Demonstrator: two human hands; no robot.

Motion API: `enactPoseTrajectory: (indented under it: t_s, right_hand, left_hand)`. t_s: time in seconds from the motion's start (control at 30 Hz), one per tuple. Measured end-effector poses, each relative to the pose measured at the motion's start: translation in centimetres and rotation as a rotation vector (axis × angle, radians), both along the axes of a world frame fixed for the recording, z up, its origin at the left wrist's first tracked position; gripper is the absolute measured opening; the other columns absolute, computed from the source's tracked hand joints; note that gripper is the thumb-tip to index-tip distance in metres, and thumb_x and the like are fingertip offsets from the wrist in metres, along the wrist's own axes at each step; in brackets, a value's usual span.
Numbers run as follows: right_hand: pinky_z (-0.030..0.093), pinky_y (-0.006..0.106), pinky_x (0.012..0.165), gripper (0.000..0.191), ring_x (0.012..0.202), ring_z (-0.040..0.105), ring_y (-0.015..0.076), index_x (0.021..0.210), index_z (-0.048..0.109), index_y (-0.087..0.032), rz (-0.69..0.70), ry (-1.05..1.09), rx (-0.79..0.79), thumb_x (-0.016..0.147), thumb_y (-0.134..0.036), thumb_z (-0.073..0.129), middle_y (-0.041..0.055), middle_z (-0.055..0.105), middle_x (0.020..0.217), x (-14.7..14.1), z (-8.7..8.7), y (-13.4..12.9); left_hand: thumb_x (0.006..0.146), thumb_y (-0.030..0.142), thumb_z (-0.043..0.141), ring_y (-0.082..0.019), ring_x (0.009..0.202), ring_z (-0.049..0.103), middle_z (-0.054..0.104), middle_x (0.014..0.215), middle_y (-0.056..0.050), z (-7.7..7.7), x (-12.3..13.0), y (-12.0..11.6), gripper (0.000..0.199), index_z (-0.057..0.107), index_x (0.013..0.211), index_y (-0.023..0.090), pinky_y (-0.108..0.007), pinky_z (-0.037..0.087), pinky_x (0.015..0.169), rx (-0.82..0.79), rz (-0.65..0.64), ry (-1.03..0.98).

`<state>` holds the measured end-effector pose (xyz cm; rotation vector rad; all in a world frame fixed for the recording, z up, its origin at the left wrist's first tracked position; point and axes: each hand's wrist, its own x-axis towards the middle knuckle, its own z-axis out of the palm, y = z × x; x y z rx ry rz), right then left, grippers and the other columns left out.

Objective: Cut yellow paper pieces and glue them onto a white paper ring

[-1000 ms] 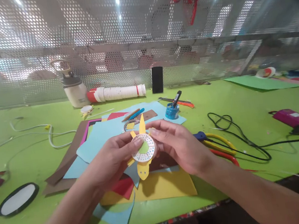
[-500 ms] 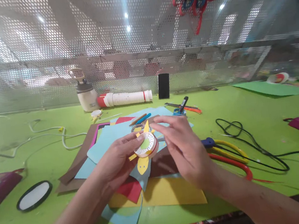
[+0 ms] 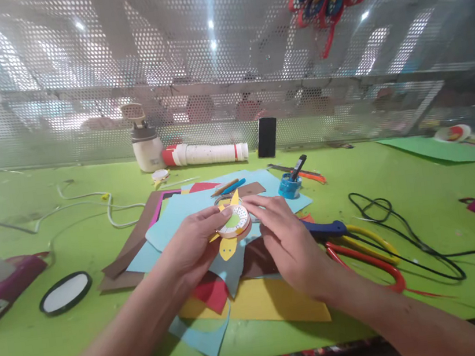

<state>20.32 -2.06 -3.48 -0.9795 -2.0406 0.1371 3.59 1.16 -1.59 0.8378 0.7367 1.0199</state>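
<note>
Above the paper pile, my left hand [image 3: 199, 238] grips a paper turtle [image 3: 239, 217] by its left side, thumb on top. The turtle has a round, white, dotted shell with a green middle, a yellow head with two eyes facing me, and a pointed yellow tail. My right hand [image 3: 282, 236] is closed at the turtle's upper right edge, fingertips against it; the leg there is hidden. Beneath both hands lie light blue paper [image 3: 173, 218], brown paper [image 3: 259, 260], red paper [image 3: 212, 293] and yellow paper [image 3: 280, 303].
Right of my right hand lie red-handled scissors [image 3: 381, 270], a blue-and-yellow-handled tool [image 3: 332, 228] and a black cable [image 3: 415, 236]. A blue jar [image 3: 290, 187] stands behind. Farther back are a phone [image 3: 267, 137], a spray bottle [image 3: 148, 152] and a white tube [image 3: 212, 153].
My right hand has lowered and its fingers have come in against the turtle's edge. My left hand keeps its hold. The whole view has shifted slightly.
</note>
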Motion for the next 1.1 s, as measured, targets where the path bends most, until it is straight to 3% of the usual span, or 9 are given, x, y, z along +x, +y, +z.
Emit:
enactPoseTrajectory:
  t_s: [0.1,0.2,0.27,0.37,0.53,0.77,0.9,1.1]
  right_hand:
    - [0.04,0.043,0.103,0.039,0.12,0.048,0.0228,0.128,0.052,-0.013,-0.067,0.125,-0.035,0.09,-0.009,0.042,0.0125,0.055,0.13,0.2,0.1,0.4]
    - [0.048,0.04,0.086,0.027,0.103,0.058,0.0228,0.115,0.058,-0.017,-0.155,0.315,-0.124,0.091,-0.026,0.052,0.0106,0.062,0.114,0.5,0.9,0.4]
    - [0.049,0.036,0.075,0.028,0.091,0.06,0.0209,0.107,0.059,-0.017,-0.147,0.446,-0.311,0.088,-0.039,0.057,0.0078,0.063,0.098,0.6,1.6,0.2]
    - [0.047,0.031,0.065,0.046,0.076,0.059,0.0168,0.114,0.054,-0.018,-0.061,0.544,-0.62,0.083,-0.051,0.062,0.002,0.062,0.083,0.6,2.2,0.1]
    - [0.046,0.027,0.061,0.073,0.062,0.054,0.0118,0.134,0.04,-0.024,0.094,0.575,-0.828,0.073,-0.04,0.077,-0.0074,0.053,0.069,0.2,2.3,0.0]
    - [0.053,0.033,0.072,0.086,0.077,0.063,0.016,0.142,0.029,-0.028,0.306,0.723,-0.941,0.072,-0.02,0.077,-0.0019,0.063,0.086,-0.3,2.2,-0.3]
    - [0.054,0.032,0.074,0.086,0.082,0.066,0.0163,0.142,0.032,-0.026,0.332,0.737,-0.953,0.071,-0.015,0.078,0.0009,0.068,0.093,-0.1,2.1,-0.2]
    - [0.05,0.024,0.053,0.088,0.058,0.06,0.011,0.144,0.031,-0.027,0.299,0.672,-0.958,0.071,-0.019,0.08,-0.0044,0.066,0.073,0.3,2.2,-0.1]
  left_hand:
    - [0.08,0.013,0.064,-0.017,0.066,0.066,0.072,0.077,-0.011,-0.3,-0.2,0.2,0.009,0.07,0.083,0.007,-0.027,0.051,0.066,0.001,0.037,0.056]
    - [0.08,0.019,0.067,-0.015,0.067,0.064,0.071,0.076,-0.009,-0.5,-0.2,0.1,0.013,0.069,0.087,0.009,-0.026,0.049,0.066,0.063,0.096,0.09]
    - [0.078,0.021,0.069,-0.014,0.067,0.063,0.071,0.078,-0.007,-0.3,-0.1,-0.1,0.018,0.068,0.092,0.01,-0.025,0.048,0.067,0.147,0.108,0.096]
    - [0.072,0.023,0.076,-0.013,0.066,0.06,0.07,0.078,-0.004,0.0,0.3,-0.6,0.028,0.068,0.096,0.013,-0.025,0.045,0.063,0.246,0.108,0.127]
    - [0.068,0.03,0.08,-0.016,0.068,0.063,0.069,0.077,-0.002,0.1,0.4,-1.1,0.033,0.067,0.095,0.016,-0.028,0.047,0.064,0.255,0.064,0.121]
    - [0.071,0.028,0.077,-0.017,0.073,0.064,0.072,0.085,-0.006,0.4,0.3,-1.3,0.035,0.067,0.101,0.013,-0.026,0.048,0.065,0.207,0.012,0.076]
    - [0.075,0.025,0.073,-0.016,0.07,0.064,0.071,0.081,-0.005,0.5,0.2,-1.2,0.031,0.067,0.102,0.013,-0.026,0.048,0.063,0.182,-0.02,0.055]
    - [0.076,0.024,0.073,-0.016,0.064,0.065,0.071,0.078,-0.006,0.3,-0.1,-1.0,0.027,0.065,0.099,0.012,-0.026,0.049,0.06,0.107,-0.061,0.032]
